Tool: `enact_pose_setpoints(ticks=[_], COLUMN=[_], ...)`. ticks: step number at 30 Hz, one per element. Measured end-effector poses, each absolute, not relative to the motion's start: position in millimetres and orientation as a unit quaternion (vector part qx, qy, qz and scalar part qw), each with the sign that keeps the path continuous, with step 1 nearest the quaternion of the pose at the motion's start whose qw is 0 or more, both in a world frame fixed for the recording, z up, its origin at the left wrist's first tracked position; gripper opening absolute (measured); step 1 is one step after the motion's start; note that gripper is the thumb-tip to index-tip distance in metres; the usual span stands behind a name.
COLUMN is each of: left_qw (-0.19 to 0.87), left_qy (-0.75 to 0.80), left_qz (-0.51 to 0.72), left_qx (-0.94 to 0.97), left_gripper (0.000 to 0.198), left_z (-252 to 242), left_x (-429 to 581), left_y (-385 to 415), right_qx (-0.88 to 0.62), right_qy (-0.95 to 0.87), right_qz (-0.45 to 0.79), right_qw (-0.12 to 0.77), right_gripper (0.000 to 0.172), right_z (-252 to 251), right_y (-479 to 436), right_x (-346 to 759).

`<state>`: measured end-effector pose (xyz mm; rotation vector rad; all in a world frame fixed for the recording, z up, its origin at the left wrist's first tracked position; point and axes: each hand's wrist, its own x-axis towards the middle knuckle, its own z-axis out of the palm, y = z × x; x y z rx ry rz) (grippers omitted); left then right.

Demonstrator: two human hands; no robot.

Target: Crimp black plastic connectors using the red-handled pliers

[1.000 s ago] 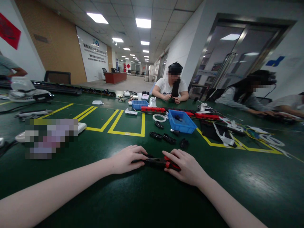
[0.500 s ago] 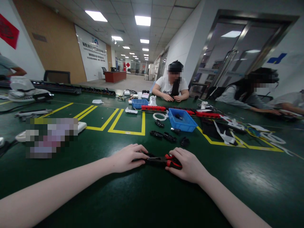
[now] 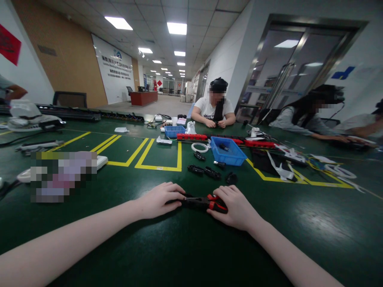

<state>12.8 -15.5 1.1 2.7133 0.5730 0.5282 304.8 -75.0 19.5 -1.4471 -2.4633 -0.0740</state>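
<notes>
Table [image 3: 191,251], dark green, spans my remote view, with a blue bin [image 3: 235,160] on it. Work looks under way to me; what is finished or left I cannot tell. Nearer me than the bin, the right hand [image 3: 235,206] wraps red-and-black pliers [image 3: 203,202], fingers curled closed; the left hand's [image 3: 160,200] fingers, nearly together, pinch a dark piece [image 3: 189,195] by the pliers' nose, mostly hidden.

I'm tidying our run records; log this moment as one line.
left hand: at nose of pliers, grip unclear | right hand: holding pliers by red-black handles | beyond hands: black bundles, blue bin
</notes>
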Motion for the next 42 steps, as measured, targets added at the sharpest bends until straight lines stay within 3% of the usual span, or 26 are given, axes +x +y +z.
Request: enact_pose_setpoints(ticks=[13,27,42], left_qw=[0.16,0.157,0.168], left_qy=[0.203,0.196,0.191], left_qz=[0.182,0.184,0.189], left_qx=[0.949,0.95,0.948], left_gripper=[0.025,0.026,0.026], left_z=[4.5,0.5,-1.0], left_x=[12.8,11.5,12.0], left_y=[-17.5,-14.7,-13.1], right_qx=[-0.505,-0.478,-0.472], right_qy=[-0.851,-0.853,-0.862], right_qz=[-0.01,-0.046,-0.05], right_qw=[0.144,0.203,0.177], right_gripper=[0.036,0.038,0.036], right_z=[17.2,16.8,15.1], right_y=[-76.5,-76.2,-77.0], right_x=[308.6,308.6,306.6])
